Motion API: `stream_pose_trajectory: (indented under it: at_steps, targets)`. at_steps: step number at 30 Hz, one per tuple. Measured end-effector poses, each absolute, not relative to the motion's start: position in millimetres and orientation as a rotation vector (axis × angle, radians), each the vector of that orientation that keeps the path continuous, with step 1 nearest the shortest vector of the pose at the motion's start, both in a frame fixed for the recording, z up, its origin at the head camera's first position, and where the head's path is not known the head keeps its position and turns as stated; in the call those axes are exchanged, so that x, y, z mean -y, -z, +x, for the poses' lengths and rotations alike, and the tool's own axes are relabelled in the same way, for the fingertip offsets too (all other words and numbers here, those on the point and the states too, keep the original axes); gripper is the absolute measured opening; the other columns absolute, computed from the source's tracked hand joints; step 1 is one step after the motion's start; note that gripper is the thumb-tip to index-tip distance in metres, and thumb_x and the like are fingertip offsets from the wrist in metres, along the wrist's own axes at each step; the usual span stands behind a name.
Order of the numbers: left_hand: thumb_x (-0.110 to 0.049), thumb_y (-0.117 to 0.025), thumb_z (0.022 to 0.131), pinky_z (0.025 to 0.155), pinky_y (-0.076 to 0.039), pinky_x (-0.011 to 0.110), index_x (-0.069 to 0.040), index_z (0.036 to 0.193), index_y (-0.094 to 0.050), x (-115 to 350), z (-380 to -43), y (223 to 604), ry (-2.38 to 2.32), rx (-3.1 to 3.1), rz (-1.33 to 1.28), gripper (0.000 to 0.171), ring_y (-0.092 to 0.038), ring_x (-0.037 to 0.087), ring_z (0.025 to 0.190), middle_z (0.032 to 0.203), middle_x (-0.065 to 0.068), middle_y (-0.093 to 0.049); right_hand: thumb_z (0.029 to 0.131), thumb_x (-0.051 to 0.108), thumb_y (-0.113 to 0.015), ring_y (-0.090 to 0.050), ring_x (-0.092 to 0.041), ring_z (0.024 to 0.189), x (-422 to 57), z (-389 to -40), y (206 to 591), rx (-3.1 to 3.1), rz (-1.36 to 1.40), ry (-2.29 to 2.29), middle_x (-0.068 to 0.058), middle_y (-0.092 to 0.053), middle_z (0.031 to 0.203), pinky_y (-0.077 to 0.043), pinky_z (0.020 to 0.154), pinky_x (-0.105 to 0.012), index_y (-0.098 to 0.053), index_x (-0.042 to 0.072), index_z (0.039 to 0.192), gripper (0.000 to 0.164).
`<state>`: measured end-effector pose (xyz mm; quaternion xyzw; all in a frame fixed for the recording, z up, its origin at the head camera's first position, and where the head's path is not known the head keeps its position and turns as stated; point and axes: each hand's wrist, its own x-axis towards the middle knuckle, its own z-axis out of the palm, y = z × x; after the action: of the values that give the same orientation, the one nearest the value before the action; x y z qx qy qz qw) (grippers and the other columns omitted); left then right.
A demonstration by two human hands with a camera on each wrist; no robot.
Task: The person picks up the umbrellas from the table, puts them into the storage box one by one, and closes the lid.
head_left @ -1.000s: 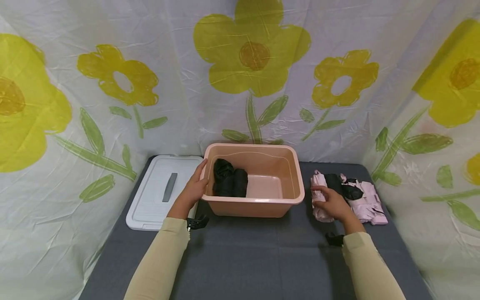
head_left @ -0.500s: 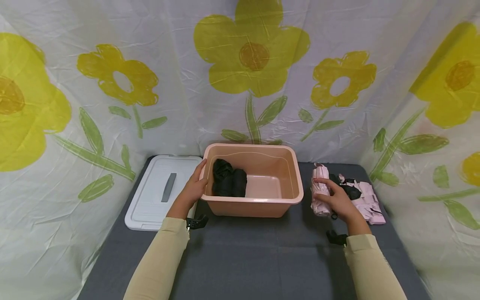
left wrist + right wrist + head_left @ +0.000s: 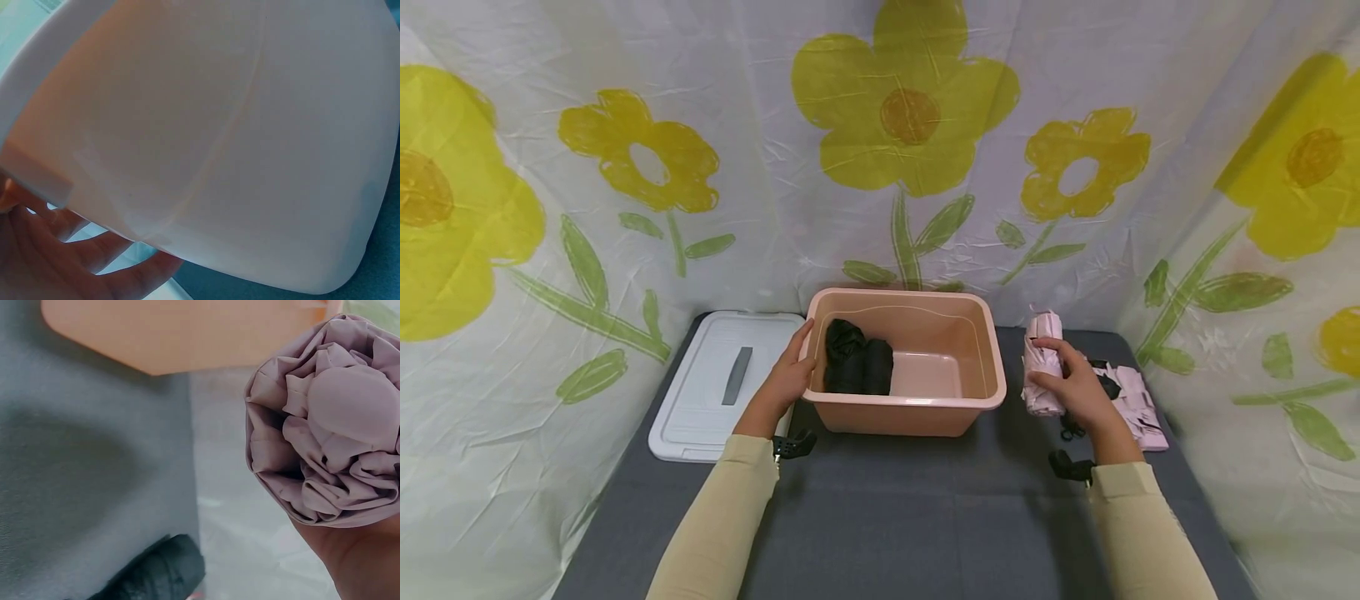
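My right hand (image 3: 1081, 392) grips a rolled-up pink folding umbrella (image 3: 1042, 367), held upright above the table to the right of the peach plastic bin (image 3: 895, 415). In the right wrist view, the umbrella's end (image 3: 353, 406) shows gathered fabric round a smooth knob. With its fingers along the outside and thumb at the rim, my left hand (image 3: 784, 379) holds the bin's left side. Inside the bin, two black rolled bundles (image 3: 878, 367), which look like folding umbrellas, lie side by side at the left. The left wrist view shows the bin's wall (image 3: 206, 137) and the fingers behind it.
A white lid (image 3: 700, 417) with a grey handle lies left of the bin. Behind my right hand are more pink (image 3: 1138, 408) and black umbrellas (image 3: 159, 572), partly hidden. A flower-printed curtain (image 3: 760, 208) stands close behind the table (image 3: 880, 517).
My right hand has closed round the pink umbrella and raised it off the table, away from the black one beside it. The left hand and the bin stay put.
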<state>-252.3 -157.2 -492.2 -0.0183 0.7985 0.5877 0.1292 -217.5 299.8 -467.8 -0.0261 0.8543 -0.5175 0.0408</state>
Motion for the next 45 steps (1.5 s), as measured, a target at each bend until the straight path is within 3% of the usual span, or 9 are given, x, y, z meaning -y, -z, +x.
stream_pose_trajectory:
  at_steps: [5,15,22,33,45]
  targets:
    - [-0.006,-0.036,0.098,0.106,-0.031,0.065,-0.030,0.157,-0.008,157,-250,484,-1.703,-2.303,-0.058,0.069,-0.028,0.044,0.141,0.163,0.017,-0.009,0.090,0.015,-0.066,-0.058,-0.026,0.091,-292,-220,454,-2.618,-0.108,1.595,-0.028,-0.047,0.122,-0.054,0.067,-0.035,-0.039,0.015,0.144,0.060]
    - [-0.013,-0.035,0.099,0.107,-0.032,0.062,-0.039,0.155,-0.010,158,-253,498,-1.703,-2.363,-0.026,0.067,-0.029,0.040,0.142,0.163,0.011,-0.011,0.089,0.020,-0.069,-0.059,-0.030,0.094,-279,-230,434,-2.620,-0.158,1.554,-0.026,-0.048,0.127,-0.055,0.069,-0.037,-0.040,0.021,0.142,0.061]
    - [-0.013,-0.035,0.099,0.107,-0.031,0.063,-0.039,0.155,-0.010,159,-253,499,-1.709,-2.360,-0.018,0.067,-0.028,0.041,0.142,0.163,0.010,-0.010,0.089,0.011,-0.068,-0.058,-0.029,0.096,-266,-232,416,-2.581,-0.249,1.605,-0.027,-0.046,0.130,-0.055,0.070,-0.035,-0.040,0.013,0.142,0.060]
    - [-0.011,-0.035,0.098,0.107,-0.032,0.062,-0.038,0.155,-0.010,159,-253,497,-1.719,-2.357,-0.012,0.067,-0.028,0.040,0.143,0.163,0.011,-0.010,0.087,0.022,-0.072,-0.057,-0.036,0.107,-253,-248,409,-2.649,-0.308,1.482,-0.016,-0.044,0.142,-0.055,0.076,-0.033,-0.045,0.022,0.139,0.058]
    - [-0.012,-0.035,0.098,0.105,-0.034,0.063,-0.040,0.155,-0.011,157,-251,495,-1.727,-2.343,-0.039,0.067,-0.028,0.041,0.143,0.163,0.010,-0.011,0.086,0.013,-0.071,-0.060,-0.037,0.094,-228,-258,402,-2.562,-0.412,1.504,-0.024,-0.049,0.126,-0.055,0.069,-0.039,-0.050,0.019,0.136,0.054]
